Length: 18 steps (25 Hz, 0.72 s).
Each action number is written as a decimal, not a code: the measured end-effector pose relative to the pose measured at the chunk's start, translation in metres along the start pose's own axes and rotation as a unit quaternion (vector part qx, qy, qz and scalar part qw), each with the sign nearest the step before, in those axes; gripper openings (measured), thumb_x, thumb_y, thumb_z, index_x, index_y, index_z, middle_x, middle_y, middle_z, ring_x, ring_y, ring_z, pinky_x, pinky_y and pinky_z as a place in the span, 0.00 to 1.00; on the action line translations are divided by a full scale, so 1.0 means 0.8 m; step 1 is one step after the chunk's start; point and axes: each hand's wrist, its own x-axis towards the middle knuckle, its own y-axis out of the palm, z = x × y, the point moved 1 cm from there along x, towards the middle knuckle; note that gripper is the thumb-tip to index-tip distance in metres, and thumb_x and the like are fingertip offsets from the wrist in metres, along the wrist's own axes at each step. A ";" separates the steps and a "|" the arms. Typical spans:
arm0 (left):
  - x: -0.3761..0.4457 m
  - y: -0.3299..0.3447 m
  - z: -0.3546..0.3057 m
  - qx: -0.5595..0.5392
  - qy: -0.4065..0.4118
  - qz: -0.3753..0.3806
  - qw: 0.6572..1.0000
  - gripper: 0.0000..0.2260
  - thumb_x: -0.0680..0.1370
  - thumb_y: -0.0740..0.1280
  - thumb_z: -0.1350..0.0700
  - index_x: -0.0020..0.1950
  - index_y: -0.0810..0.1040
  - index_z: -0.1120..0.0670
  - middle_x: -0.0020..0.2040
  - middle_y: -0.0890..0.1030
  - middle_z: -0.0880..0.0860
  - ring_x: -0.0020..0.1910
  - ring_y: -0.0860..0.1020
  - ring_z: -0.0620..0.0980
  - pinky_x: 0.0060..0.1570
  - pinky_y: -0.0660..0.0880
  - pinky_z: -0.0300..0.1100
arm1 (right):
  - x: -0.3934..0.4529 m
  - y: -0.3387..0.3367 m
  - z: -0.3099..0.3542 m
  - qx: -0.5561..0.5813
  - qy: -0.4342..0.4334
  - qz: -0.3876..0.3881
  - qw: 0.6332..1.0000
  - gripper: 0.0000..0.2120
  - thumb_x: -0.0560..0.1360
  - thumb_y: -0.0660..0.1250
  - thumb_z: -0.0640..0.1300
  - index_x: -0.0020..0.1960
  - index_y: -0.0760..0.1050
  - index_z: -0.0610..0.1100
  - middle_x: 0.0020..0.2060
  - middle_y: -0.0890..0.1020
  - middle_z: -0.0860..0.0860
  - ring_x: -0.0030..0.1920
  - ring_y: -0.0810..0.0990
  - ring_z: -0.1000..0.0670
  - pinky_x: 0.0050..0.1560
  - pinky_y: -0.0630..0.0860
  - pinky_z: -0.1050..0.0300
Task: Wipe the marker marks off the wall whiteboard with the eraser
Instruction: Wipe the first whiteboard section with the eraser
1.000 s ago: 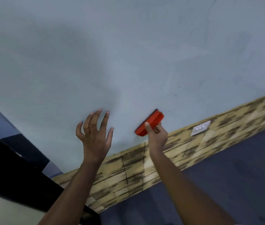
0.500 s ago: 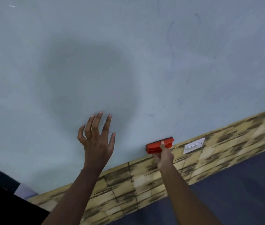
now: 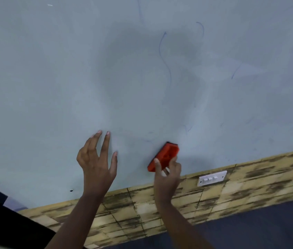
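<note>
Fingers (image 3: pixel 157 165) of the right hand (image 3: pixel 167 174) are gripping the red eraser (image 3: pixel 164 156) low on the whiteboard (image 3: pixel 52 69), left hand (image 3: pixel 97 162) spreading relaxed fingers, while thin blue marks (image 3: pixel 165 58) above are seemingly awaiting wiping.

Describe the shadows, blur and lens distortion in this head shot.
Head view: a broad soft shadow darkens the whiteboard above the hands; the right hand is slightly motion-blurred on the red eraser; wide-angle distortion tilts the wood-pattern strip; faint blue marker lines stay sharp.
</note>
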 end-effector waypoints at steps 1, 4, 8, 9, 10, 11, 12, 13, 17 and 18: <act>0.001 -0.003 0.000 0.001 0.002 0.001 1.000 0.28 0.84 0.67 0.53 0.83 0.66 0.54 0.81 0.65 0.59 0.79 0.66 0.62 0.69 0.65 0.62 | -0.009 0.008 0.007 -0.054 -0.063 0.025 0.996 0.32 0.77 0.71 0.56 0.75 0.71 0.42 0.53 0.75 0.52 0.50 0.78 0.52 0.47 0.78 0.66; 0.019 -0.013 0.005 0.017 0.025 -0.012 0.999 0.26 0.84 0.66 0.55 0.83 0.67 0.54 0.80 0.67 0.60 0.78 0.67 0.62 0.69 0.65 0.62 | -0.021 0.016 0.002 -0.247 -0.287 0.073 0.923 0.31 0.73 0.78 0.46 0.73 0.74 0.39 0.52 0.78 0.43 0.49 0.78 0.44 0.46 0.80 0.51; 0.047 -0.023 0.011 0.022 0.019 -0.051 0.998 0.24 0.85 0.65 0.55 0.82 0.68 0.54 0.80 0.66 0.58 0.78 0.67 0.61 0.70 0.63 0.62 | 0.011 -0.006 0.015 -0.274 -0.395 0.094 0.871 0.33 0.72 0.80 0.47 0.73 0.74 0.42 0.49 0.80 0.40 0.45 0.79 0.40 0.42 0.79 0.43; 0.051 -0.024 0.010 0.019 0.017 -0.058 0.998 0.24 0.85 0.65 0.55 0.82 0.68 0.54 0.80 0.66 0.58 0.78 0.67 0.61 0.70 0.63 0.62 | 0.026 -0.010 0.028 -0.252 -0.369 0.083 0.891 0.34 0.73 0.79 0.47 0.75 0.71 0.43 0.50 0.78 0.41 0.46 0.78 0.41 0.42 0.79 0.44; 0.053 -0.024 0.010 0.015 0.018 -0.062 0.998 0.24 0.85 0.65 0.55 0.82 0.69 0.54 0.80 0.66 0.58 0.78 0.67 0.61 0.70 0.63 0.62 | 0.041 -0.015 0.043 -0.218 -0.336 0.058 0.914 0.34 0.74 0.77 0.48 0.77 0.69 0.45 0.52 0.77 0.43 0.49 0.77 0.42 0.43 0.79 0.46; 0.054 -0.024 0.010 0.013 0.021 -0.066 0.998 0.24 0.85 0.65 0.55 0.82 0.69 0.54 0.79 0.66 0.58 0.77 0.68 0.61 0.70 0.64 0.62 | 0.056 -0.020 0.059 -0.177 -0.302 0.031 0.936 0.34 0.76 0.76 0.49 0.78 0.68 0.45 0.53 0.75 0.45 0.51 0.76 0.44 0.44 0.80 0.48; 0.054 -0.024 0.010 0.011 0.023 -0.068 0.997 0.24 0.85 0.65 0.56 0.81 0.70 0.55 0.79 0.66 0.58 0.77 0.68 0.60 0.70 0.64 0.62 | 0.069 -0.024 0.073 -0.131 -0.270 0.009 0.954 0.33 0.77 0.75 0.50 0.78 0.67 0.46 0.54 0.73 0.47 0.53 0.75 0.46 0.45 0.80 0.49; 0.054 -0.024 0.011 0.008 0.023 -0.069 0.997 0.24 0.85 0.65 0.56 0.81 0.70 0.55 0.79 0.66 0.58 0.77 0.68 0.60 0.69 0.64 0.63 | 0.079 -0.028 0.086 -0.092 -0.245 -0.009 0.965 0.33 0.78 0.74 0.52 0.79 0.67 0.47 0.54 0.72 0.49 0.54 0.74 0.48 0.46 0.81 0.48; 0.053 -0.022 0.012 0.006 0.019 -0.072 0.997 0.23 0.85 0.65 0.55 0.81 0.71 0.55 0.79 0.66 0.57 0.77 0.67 0.59 0.69 0.65 0.64 | 0.076 -0.014 0.108 -0.128 -0.299 0.001 0.946 0.34 0.78 0.72 0.53 0.80 0.64 0.52 0.54 0.71 0.50 0.54 0.71 0.50 0.49 0.78 0.50; 0.053 -0.022 0.013 0.012 0.026 -0.074 0.997 0.23 0.85 0.66 0.55 0.81 0.71 0.55 0.79 0.66 0.57 0.77 0.67 0.59 0.69 0.65 0.63 | 0.062 -0.004 0.103 -0.167 -0.330 0.031 0.928 0.35 0.77 0.73 0.52 0.80 0.64 0.53 0.54 0.71 0.49 0.52 0.72 0.48 0.49 0.75 0.51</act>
